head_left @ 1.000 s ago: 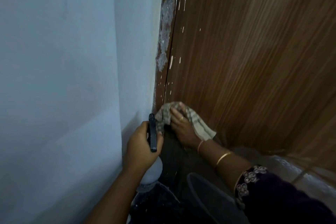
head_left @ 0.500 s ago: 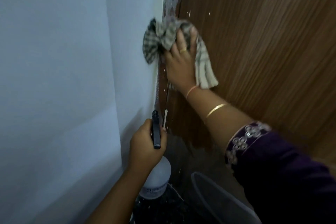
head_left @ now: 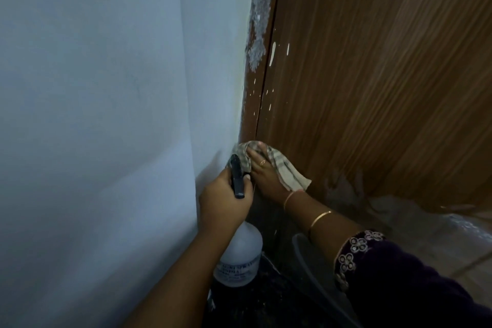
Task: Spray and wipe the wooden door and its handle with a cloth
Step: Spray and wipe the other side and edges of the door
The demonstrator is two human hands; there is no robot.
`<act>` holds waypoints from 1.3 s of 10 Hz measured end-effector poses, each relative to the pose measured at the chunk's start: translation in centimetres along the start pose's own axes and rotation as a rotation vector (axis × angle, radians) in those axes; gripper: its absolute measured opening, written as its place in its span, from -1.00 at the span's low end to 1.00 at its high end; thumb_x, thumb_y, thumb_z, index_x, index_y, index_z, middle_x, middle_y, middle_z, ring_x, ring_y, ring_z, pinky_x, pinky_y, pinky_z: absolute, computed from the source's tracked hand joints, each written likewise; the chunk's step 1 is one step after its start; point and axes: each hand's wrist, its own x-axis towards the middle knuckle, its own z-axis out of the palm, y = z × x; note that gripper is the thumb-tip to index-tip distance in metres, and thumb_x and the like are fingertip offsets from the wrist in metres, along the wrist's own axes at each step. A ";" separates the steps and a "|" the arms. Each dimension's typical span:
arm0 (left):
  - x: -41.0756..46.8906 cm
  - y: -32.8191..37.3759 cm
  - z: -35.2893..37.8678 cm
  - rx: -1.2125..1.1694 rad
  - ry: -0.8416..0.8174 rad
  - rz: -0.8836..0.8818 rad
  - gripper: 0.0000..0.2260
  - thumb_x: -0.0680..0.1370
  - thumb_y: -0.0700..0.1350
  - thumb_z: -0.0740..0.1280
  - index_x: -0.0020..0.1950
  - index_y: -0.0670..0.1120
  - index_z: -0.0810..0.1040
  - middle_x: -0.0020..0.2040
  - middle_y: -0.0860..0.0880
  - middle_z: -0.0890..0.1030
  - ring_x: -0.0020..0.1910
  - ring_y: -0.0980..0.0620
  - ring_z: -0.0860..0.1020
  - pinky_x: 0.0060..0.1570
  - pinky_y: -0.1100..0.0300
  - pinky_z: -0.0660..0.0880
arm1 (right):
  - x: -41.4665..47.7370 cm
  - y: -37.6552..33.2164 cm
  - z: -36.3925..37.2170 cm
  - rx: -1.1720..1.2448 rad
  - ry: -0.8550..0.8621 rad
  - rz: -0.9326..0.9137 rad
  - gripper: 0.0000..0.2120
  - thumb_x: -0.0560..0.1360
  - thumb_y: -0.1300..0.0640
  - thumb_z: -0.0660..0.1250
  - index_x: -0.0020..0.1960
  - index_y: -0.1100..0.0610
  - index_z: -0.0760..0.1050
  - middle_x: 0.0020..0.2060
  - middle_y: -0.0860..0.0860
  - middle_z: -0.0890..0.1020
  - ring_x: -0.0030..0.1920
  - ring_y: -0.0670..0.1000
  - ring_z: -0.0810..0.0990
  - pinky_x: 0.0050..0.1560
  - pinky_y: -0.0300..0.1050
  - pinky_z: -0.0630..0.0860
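Low on door [head_left: 372, 88], cloth [head_left: 288, 174] under flat right hand [head_left: 263, 177]; spray bottle [head_left: 238, 255] in grip of left hand [head_left: 223, 201]

Corner view. White wall [head_left: 106, 114] fills the left half of the frame and wooden door [head_left: 372, 74] the right, closing on the narrow door frame [head_left: 255, 104] at centre. Free door surface lies upper right and centre right. At lower centre, the left hand [head_left: 223, 200] gripping the spray bottle [head_left: 239, 255] sits just beside the right hand [head_left: 263, 176] pressing the cloth [head_left: 287, 170], crowding the corner's base. A grey curved rim [head_left: 306, 255] obstructs bottom centre. Open floor [head_left: 426, 234] lies lower right.
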 end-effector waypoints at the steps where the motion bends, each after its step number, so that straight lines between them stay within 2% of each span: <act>1: -0.1 0.1 0.4 0.027 -0.062 -0.047 -0.78 0.55 -0.01 0.33 -0.25 -0.05 0.45 -0.48 0.10 0.40 -0.44 0.03 0.44 -0.47 0.25 0.26 | 1.6 3.8 -3.4 -0.076 0.228 0.078 -0.67 0.34 0.27 0.29 0.05 0.13 0.67 0.10 0.08 0.66 0.19 0.17 0.58 0.49 0.11 -0.30; 2: -0.2 0.2 0.6 0.022 -0.154 -0.005 -0.84 0.55 -0.02 0.33 -0.17 -0.06 0.48 -0.38 0.10 0.48 -0.36 0.06 0.48 -0.44 0.33 0.27 | 4.8 10.3 -9.3 -0.185 0.465 0.352 -0.62 0.30 0.23 0.36 0.12 0.19 0.63 0.17 0.14 0.61 0.25 0.24 0.52 0.41 0.19 -0.09; 3: -0.1 0.0 0.5 0.061 -0.192 0.011 -0.88 0.55 -0.04 0.34 -0.10 -0.04 0.43 -0.27 0.04 0.51 -0.29 0.08 0.47 -0.38 0.34 0.29 | 7.4 14.1 -13.0 -0.063 0.595 0.510 -0.66 0.44 0.14 0.35 0.20 0.15 0.60 0.23 0.12 0.58 0.29 0.23 0.49 0.33 0.17 0.04; 4: 0.1 -0.4 0.4 0.097 -0.223 -0.031 -0.88 0.55 -0.09 0.34 -0.03 -0.10 0.44 -0.22 -0.01 0.52 -0.23 0.02 0.50 -0.36 0.29 0.31 | 7.7 13.0 -11.7 -0.112 0.570 0.525 -0.68 0.46 0.14 0.32 0.18 0.17 0.60 0.22 0.14 0.58 0.28 0.25 0.50 0.34 0.20 0.07; 5: 0.0 -0.7 0.4 0.117 -0.243 -0.039 -0.89 0.54 -0.11 0.33 -0.09 -0.06 0.40 -0.24 -0.03 0.53 -0.21 -0.06 0.55 -0.32 0.22 0.36 | 6.6 8.7 -7.3 -0.025 0.504 0.416 -0.63 0.60 0.21 0.05 0.26 0.25 0.53 0.28 0.23 0.52 0.29 0.36 0.45 0.45 0.20 -0.17; 6: 0.0 -0.8 0.3 0.158 -0.231 -0.045 -0.89 0.53 -0.11 0.30 -0.13 -0.06 0.38 -0.30 -0.02 0.51 -0.27 -0.06 0.53 -0.31 0.18 0.39 | 4.2 3.8 -3.7 0.069 0.388 0.365 -0.46 0.67 0.14 -0.21 0.29 0.34 0.47 0.30 0.32 0.46 0.29 0.45 0.40 0.47 -0.01 -0.37; 7: -0.1 -0.8 0.3 0.170 -0.232 -0.031 -0.90 0.52 -0.12 0.30 -0.11 -0.10 0.41 -0.32 -0.04 0.50 -0.30 -0.07 0.49 -0.31 0.17 0.38 | 1.6 0.2 0.3 0.044 0.335 0.306 -0.35 0.65 -0.09 -0.26 0.40 0.29 0.37 0.41 0.24 0.36 0.46 0.29 0.23 0.43 -0.28 -0.38; 8: -0.5 -0.7 0.2 0.172 -0.252 -0.007 -0.92 0.53 -0.11 0.30 -0.04 -0.09 0.43 -0.30 -0.04 0.51 -0.30 -0.04 0.48 -0.29 0.19 0.37 | -2.2 -3.3 4.9 -0.057 -0.232 0.138 -0.39 0.62 -0.15 -0.21 0.53 0.18 0.05 0.24 -0.44 0.43 0.53 0.13 0.04 0.49 -0.04 -0.31; 9: -0.8 -0.5 0.1 0.148 -0.253 0.012 -0.89 0.54 -0.10 0.30 -0.10 -0.04 0.37 -0.34 0.04 0.45 -0.32 0.00 0.45 -0.38 0.24 0.29 | -4.1 -3.9 3.1 0.151 -0.088 0.183 -0.17 0.42 -0.22 0.22 0.50 0.22 0.05 0.15 -0.39 0.53 0.49 0.30 0.13 0.47 0.10 -0.22; 10: -0.7 -0.3 0.1 0.151 -0.263 0.017 -0.87 0.55 -0.11 0.30 -0.10 -0.03 0.35 -0.36 0.09 0.39 -0.37 0.08 0.39 -0.45 0.33 0.21 | -7.2 -3.9 1.1 0.209 0.118 0.173 -0.62 0.34 0.13 0.47 0.11 0.27 0.61 0.11 0.16 0.64 0.42 0.16 0.34 0.49 0.08 -0.12; 11: -0.6 -0.2 0.4 0.140 -0.277 0.001 -0.89 0.53 -0.12 0.30 -0.07 -0.07 0.38 -0.33 0.02 0.44 -0.32 -0.01 0.45 -0.43 0.24 0.26 | -10.7 -3.2 1.1 0.275 0.206 0.268 -0.58 0.64 0.21 0.00 0.06 0.36 0.61 0.12 0.30 0.60 0.54 0.08 -0.02 0.51 0.04 -0.21; 12: -0.6 -0.2 0.5 0.127 -0.276 0.003 -0.89 0.52 -0.12 0.32 -0.07 -0.10 0.40 -0.26 -0.06 0.50 -0.27 -0.07 0.49 -0.31 0.19 0.33 | -15.5 -1.8 0.0 0.213 0.285 0.339 -0.66 0.54 0.26 0.06 0.13 0.32 0.55 0.08 0.24 0.63 0.48 0.16 0.17 0.51 0.12 -0.21; 13: -0.8 -0.1 0.6 0.122 -0.277 0.027 -0.89 0.53 -0.13 0.32 -0.08 -0.09 0.39 -0.25 -0.07 0.52 -0.27 -0.05 0.49 -0.28 0.18 0.35 | -18.6 -0.3 -1.5 0.193 0.402 0.376 -0.66 0.67 0.12 -0.06 0.20 0.26 0.41 0.08 0.19 0.65 0.49 0.12 0.17 0.48 0.16 -0.13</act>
